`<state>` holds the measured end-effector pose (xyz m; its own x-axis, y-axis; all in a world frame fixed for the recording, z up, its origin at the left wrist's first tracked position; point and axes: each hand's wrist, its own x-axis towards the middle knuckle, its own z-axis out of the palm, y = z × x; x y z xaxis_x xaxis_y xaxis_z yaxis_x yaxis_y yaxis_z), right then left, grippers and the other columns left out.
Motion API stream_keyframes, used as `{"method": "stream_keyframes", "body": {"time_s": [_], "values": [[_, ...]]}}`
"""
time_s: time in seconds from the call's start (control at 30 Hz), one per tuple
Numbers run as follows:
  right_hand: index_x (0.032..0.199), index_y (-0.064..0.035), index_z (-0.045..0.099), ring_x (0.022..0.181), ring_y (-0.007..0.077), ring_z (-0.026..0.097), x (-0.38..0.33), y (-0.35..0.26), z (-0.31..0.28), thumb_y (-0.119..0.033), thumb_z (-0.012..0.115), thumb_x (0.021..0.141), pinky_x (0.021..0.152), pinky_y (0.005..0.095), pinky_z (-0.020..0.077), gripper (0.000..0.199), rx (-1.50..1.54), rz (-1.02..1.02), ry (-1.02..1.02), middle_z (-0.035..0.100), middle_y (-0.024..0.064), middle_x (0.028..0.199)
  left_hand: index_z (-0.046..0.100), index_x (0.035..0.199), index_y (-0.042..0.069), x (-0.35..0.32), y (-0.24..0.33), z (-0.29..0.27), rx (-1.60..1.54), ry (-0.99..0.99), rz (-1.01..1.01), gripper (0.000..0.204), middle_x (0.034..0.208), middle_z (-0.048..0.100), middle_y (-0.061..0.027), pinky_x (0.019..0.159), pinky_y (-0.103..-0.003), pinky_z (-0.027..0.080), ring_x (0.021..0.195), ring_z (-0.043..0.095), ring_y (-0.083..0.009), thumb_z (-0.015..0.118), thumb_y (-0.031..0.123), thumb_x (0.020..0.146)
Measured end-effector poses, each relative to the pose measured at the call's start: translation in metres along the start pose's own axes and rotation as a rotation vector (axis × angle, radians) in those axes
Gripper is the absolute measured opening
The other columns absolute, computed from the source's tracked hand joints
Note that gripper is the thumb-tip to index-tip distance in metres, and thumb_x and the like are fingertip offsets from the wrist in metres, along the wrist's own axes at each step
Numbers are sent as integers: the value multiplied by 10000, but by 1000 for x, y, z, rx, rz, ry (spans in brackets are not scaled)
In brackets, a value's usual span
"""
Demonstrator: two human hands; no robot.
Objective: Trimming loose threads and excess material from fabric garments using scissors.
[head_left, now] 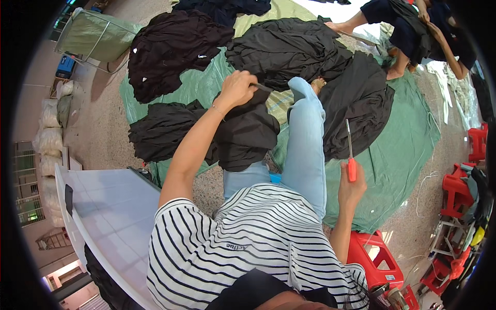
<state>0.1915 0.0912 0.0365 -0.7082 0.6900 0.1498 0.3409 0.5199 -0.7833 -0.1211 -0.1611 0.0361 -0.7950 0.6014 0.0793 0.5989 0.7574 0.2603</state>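
Observation:
My left hand (238,89) is closed, pinching a narrow edge of black cloth (262,87) that stretches to the right of its fingers. Below it, a piece of black fabric (247,137) is draped across my left thigh. My right hand (352,187) is wrapped round a slim tool (352,169) with a red handle and a thin metal shaft, its tip pointing away from me. Whether this is a seam ripper or a small screwdriver I cannot tell. The tool is apart from the cloth, over the green sheet (377,181) on my right.
Heaps of black garments (289,51) lie on the green sheet, with a dark brown heap (173,51) far left. A white panel (113,206) stands at my left. Red stools (374,258) are at my right. Another person (413,36) handles dark cloth at the far right.

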Motion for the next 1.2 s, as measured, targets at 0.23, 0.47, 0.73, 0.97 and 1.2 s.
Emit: {"method": "stream_keyframes", "body": {"time_s": [0.23, 0.47, 0.73, 0.97, 1.2], "values": [[1081, 4, 644, 808, 133, 592, -2, 2, -20, -167, 705, 919, 725, 266, 493, 243, 138, 17, 189, 643, 60, 930, 606, 970, 16, 11, 127, -95, -1370, -177, 335, 64, 901, 583, 50, 761, -180, 424, 866, 525, -5, 572, -22, 931], [1238, 36, 537, 718, 80, 609, 18, -45, -52, -372, 626, 964, 529, 183, 452, 500, 512, 29, 331, 631, 138, 1186, 609, 916, -14, 22, 227, -115, -980, -53, 618, 56, 762, 599, -24, 740, -223, 462, 781, 549, -50, 614, -38, 865], [1476, -45, 362, 1014, 152, 622, 35, -55, 26, -124, 904, 672, 848, 286, 506, 972, 569, 77, 109, 614, 92, 1241, 650, 937, -21, 46, 231, -86, -1125, 12, 448, 63, 798, 625, 30, 704, -201, 454, 764, 537, -21, 613, -13, 886], [1380, -13, 481, 1106, 144, 551, 73, -45, 62, -37, 867, 709, 957, 278, 443, 775, 713, -46, -103, 596, 55, 1256, 656, 966, -14, 39, 215, -94, -1311, 49, 422, 79, 860, 646, 21, 728, -192, 470, 813, 576, -30, 604, -6, 908], [1342, -15, 462, 960, 136, 611, 110, -91, -63, 20, 715, 843, 856, 268, 503, 560, 557, -260, 338, 654, 91, 1126, 638, 1106, 6, 57, 107, -84, -1125, 152, 430, 381, 1012, 704, -101, 833, -318, 504, 952, 656, -186, 733, 269, 847]]}}
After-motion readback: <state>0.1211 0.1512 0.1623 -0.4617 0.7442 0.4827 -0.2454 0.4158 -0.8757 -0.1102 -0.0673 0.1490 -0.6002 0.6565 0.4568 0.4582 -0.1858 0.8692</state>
